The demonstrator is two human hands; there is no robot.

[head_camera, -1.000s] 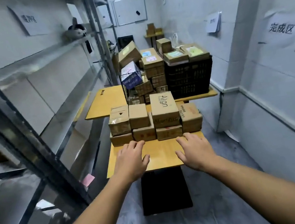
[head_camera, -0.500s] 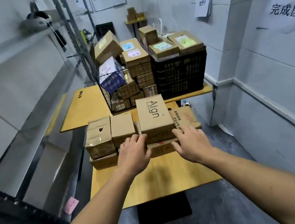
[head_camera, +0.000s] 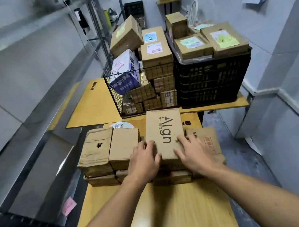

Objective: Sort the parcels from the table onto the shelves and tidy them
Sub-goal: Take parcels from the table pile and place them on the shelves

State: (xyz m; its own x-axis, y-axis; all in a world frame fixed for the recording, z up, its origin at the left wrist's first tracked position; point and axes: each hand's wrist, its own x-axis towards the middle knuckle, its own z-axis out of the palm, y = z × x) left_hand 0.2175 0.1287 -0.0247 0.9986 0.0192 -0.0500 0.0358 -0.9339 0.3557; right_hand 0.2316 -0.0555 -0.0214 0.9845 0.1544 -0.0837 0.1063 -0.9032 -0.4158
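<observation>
both bare forearms outstretched, left hand (head_camera: pixel 144 159) and right hand (head_camera: pixel 194 154) palm-down, fingers (head_camera: pixel 185 141) seemingly loosely spread

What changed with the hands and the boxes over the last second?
Both hands went forward from the near edge of the table to the stack: the left hand and right hand now lie against either side of the Align box. The stacked boxes, wire basket and black crate stayed put.
</observation>
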